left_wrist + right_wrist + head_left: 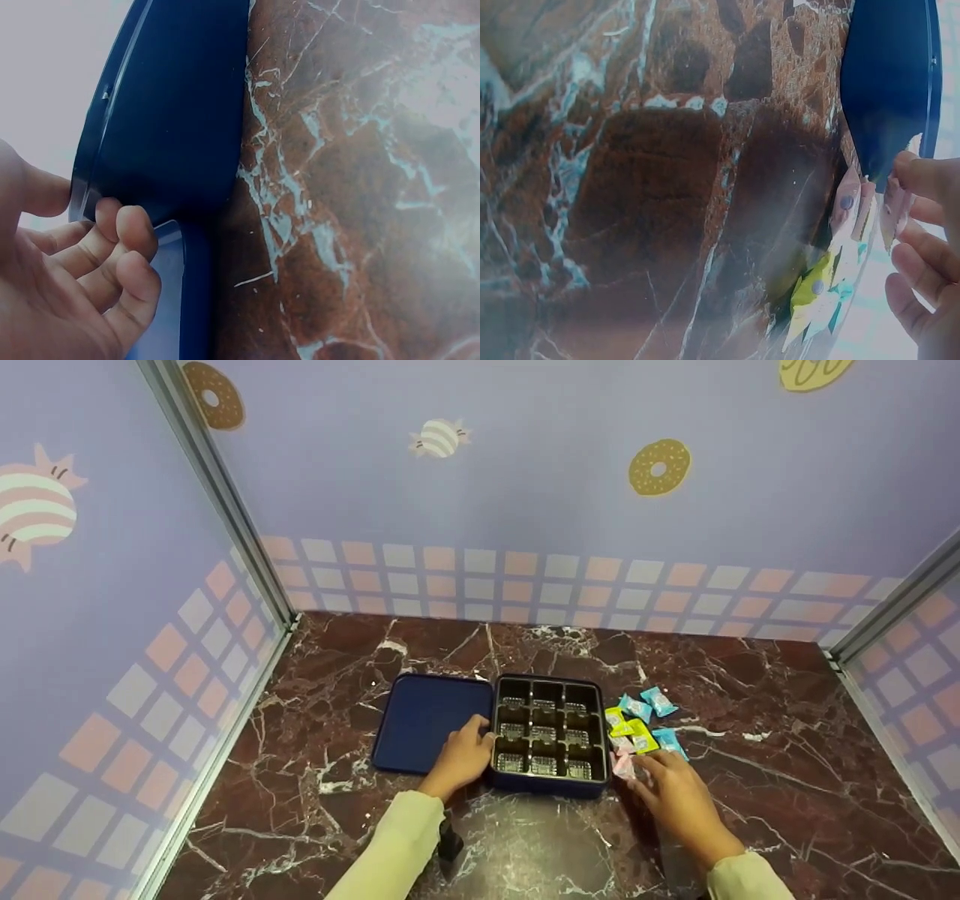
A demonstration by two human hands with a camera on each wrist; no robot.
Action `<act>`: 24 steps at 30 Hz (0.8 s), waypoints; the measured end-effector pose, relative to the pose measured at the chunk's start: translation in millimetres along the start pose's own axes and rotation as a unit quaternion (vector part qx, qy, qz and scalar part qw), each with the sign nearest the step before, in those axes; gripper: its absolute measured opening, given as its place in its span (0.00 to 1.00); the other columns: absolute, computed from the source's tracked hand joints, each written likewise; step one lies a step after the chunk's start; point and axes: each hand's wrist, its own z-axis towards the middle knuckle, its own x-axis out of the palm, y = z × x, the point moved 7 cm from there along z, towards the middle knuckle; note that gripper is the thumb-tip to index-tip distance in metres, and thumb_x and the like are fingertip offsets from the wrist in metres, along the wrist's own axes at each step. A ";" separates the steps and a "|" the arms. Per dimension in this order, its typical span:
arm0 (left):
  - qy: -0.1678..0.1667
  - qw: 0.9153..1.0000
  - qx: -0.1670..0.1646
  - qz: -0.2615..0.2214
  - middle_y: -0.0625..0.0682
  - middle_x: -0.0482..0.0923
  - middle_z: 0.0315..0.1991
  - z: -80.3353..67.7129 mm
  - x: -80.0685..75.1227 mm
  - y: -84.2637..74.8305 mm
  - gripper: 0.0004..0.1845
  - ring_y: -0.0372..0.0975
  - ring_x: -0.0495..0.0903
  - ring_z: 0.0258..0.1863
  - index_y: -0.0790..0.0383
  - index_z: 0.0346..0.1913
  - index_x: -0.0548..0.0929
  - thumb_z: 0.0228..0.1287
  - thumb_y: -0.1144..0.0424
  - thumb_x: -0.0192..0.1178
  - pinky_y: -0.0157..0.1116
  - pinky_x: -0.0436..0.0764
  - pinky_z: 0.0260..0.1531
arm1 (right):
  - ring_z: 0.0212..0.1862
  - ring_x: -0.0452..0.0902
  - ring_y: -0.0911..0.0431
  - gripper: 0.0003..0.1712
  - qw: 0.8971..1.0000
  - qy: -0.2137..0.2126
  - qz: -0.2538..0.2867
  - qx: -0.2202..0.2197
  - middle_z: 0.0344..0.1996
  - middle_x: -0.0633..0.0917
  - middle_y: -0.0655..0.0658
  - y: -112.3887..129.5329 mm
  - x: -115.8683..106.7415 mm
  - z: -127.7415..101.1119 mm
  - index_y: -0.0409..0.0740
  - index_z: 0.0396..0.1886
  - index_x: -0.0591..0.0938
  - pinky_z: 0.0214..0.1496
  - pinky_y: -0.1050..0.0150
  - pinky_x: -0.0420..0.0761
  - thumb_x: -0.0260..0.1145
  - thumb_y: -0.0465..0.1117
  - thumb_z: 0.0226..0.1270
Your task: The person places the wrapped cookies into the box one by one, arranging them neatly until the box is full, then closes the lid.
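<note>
Head view: left hand [459, 759] grips square gridded tin [549, 733] on veined marble [750, 780].

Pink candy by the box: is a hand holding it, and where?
Yes. The right hand pinches the pink candy by its wrapper edge. The left hand grips the blue box at its left wall.

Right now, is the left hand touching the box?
Touching. The head view shows the left hand against the box; the left wrist view shows fingers curled on its wall.
</note>
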 end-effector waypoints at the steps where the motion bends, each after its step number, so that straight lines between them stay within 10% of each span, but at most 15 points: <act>1: 0.001 1.000 -0.001 -0.003 0.49 0.75 0.26 0.0 0.2 0.2 0.15 0.42 0.72 0.25 0.61 0.56 0.75 0.71 0.59 0.51 0.41 0.72 0.31 | 0.41 0.78 0.49 0.19 1.000 -0.002 0.001 0.000 0.38 0.82 0.45 0.4 -0.7 0.6 0.43 0.43 0.86 0.42 0.51 0.79 0.77 0.39 0.48; 24: 0.008 0.999 0.003 -0.034 0.49 0.73 0.23 -0.2 0.1 0.2 0.14 0.38 0.71 0.18 0.63 0.55 0.75 0.71 0.62 0.51 0.36 0.69 0.25 | 0.39 0.75 0.54 0.21 0.997 -0.055 0.008 -0.046 0.37 0.82 0.47 8.6 -8.3 7.8 0.44 0.44 0.86 0.40 0.55 0.78 0.79 0.37 0.47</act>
